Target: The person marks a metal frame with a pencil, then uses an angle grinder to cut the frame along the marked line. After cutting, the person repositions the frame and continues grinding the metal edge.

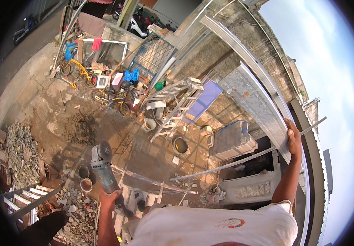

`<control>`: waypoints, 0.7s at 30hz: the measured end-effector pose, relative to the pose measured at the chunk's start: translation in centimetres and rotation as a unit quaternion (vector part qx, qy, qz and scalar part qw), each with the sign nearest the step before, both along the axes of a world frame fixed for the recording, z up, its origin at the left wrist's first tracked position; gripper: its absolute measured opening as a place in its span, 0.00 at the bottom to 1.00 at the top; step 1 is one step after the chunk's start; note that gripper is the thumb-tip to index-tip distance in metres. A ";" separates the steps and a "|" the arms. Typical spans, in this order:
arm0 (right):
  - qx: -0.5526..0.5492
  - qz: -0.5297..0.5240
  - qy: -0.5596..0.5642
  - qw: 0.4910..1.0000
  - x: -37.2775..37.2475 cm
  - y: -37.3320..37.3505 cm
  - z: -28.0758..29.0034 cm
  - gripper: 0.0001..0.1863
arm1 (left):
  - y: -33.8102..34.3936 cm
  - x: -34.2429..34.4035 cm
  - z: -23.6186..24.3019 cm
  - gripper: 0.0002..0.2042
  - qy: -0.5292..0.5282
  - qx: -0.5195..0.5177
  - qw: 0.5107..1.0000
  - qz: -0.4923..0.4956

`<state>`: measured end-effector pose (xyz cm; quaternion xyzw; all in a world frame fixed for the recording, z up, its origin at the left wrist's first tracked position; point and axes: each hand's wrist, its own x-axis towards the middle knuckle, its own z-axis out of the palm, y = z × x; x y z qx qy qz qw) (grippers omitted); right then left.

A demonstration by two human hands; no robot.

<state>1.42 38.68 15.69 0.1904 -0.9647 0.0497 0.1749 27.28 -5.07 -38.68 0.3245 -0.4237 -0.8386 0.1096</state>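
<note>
My left hand (109, 197) is wrapped round the body of a grey-green angle grinder (108, 177). The grinder points up and away from me, its dark disc (105, 151) and guard at the far end, touching nothing. On the right, my raised right hand (294, 137) grips the edge of a long metal beam (259, 102), thumb showing and some fingers hidden. Beside this beam a pale metal channel (246, 45) runs up and away along the wall. Below me, a shoe (139, 196) rests by the rungs of a ladder or frame (158, 196).
An aluminium stepladder (177, 110) stands ahead, near a purple panel (203, 100). A thin pole (226, 165) slants across the right. Rubble (19, 156) lies left, with buckets (86, 185) nearby. Yellow bicycles (78, 67) and clutter fill the far left. Another ladder (31, 197) leans lower left.
</note>
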 end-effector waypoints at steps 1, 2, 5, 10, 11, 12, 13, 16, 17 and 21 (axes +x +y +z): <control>-0.001 0.001 0.000 1.000 0.2 -0.1 0.1 0.53 | -0.2 -0.1 0.4 0.24 0.001 -0.007 1.000 -0.016; 0.000 0.003 -0.002 1.000 0.3 -0.3 0.1 0.53 | -0.3 -0.1 1.1 0.24 0.001 -0.014 0.999 -0.031; -0.005 0.014 -0.002 1.000 0.0 0.0 0.0 0.52 | -0.8 -0.6 2.9 0.21 0.021 -0.012 0.998 -0.052; 0.005 0.013 0.003 1.000 0.2 -0.3 0.1 0.50 | -1.2 -2.8 5.9 0.21 0.106 0.019 0.991 -0.079; 0.008 0.019 0.007 1.000 0.1 -0.2 0.1 0.50 | -1.2 -3.4 5.8 0.21 0.098 0.013 0.990 -0.100; 0.006 0.020 0.005 1.000 0.1 -0.2 0.0 0.50 | -1.3 -3.6 5.9 0.21 0.108 0.010 0.987 -0.119; 0.004 0.020 0.004 1.000 0.3 -0.3 0.0 0.50 | -1.3 -4.4 7.0 0.21 0.119 0.009 0.983 -0.140; -0.001 0.028 -0.002 1.000 0.0 -0.2 0.3 0.50 | -1.0 -6.0 6.1 0.25 0.158 0.046 0.965 -0.203; -0.006 0.031 -0.006 0.999 -0.1 0.0 0.1 0.49 | -0.5 -6.4 6.7 0.25 0.167 0.062 0.961 -0.214; -0.045 0.027 0.000 0.999 0.2 -0.1 -0.4 0.50 | 0.4 -7.7 8.6 0.27 0.178 0.068 0.948 -0.256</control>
